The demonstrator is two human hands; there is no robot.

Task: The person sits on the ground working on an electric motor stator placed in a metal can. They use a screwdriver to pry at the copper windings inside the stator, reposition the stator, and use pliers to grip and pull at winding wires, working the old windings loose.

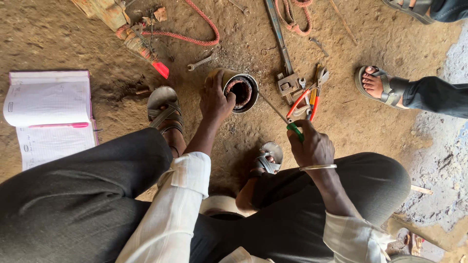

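**Seated on the dirt floor, one hand on a metal cylinder, the other on a screwdriver**

The person sits low with knees spread, dark trousers and white sleeves filling the near view. Their left hand (pixel 216 101) lies over the top of a short metal cylinder (pixel 242 91) resting on its side on the dirt floor (pixel 63 34), its open end showing a ring of rusty-dark windings inside. The grip of that hand is closed over the cylinder's upper rim, fingers curled around it.

The right hand (pixel 311 146), with a thin metal bangle (pixel 318 167) at the wrist, is clenched around the green handle of a screwdriver (pixel 280 116). The slim shaft slants up and left, its tip reaching the mouth of the cylinder.

Just beyond the right hand lie pliers with red-orange handles (pixel 304 102) and a heavy pipe wrench (pixel 285 63), close together. A small spanner (pixel 201 62) sits near the cylinder's far side, and a red rope (pixel 195 29) curls across the ground behind it. Far left, an open notebook (pixel 48 117) lies flat with a pink pen (pixel 58 125) across its pages.

The person's own sandalled feet (pixel 165 114) flank the cylinder. At the right edge, another person's sandalled foot (pixel 378 85) rests on the ground, well apart from the work.
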